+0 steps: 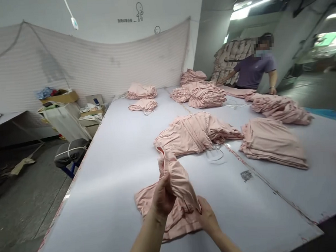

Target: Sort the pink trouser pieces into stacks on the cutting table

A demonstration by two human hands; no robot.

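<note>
My left hand [163, 196] is closed around the upper part of a pink fabric piece [178, 177], lifting it off the table. My right hand [207, 217] pinches the same piece lower down, at its right edge. Under both hands lies a flat pink fabric piece [145, 201] on the white table [114, 173]. Just beyond, a rumpled stack of pink pieces [193, 134] rests mid-table, with white string beside it.
More pink stacks lie at the right [271, 143] and the far end [141, 92]. A person in a purple shirt [254, 72] stands at the far right corner. Boxes and a shelf [64, 108] stand left of the table, past its left edge.
</note>
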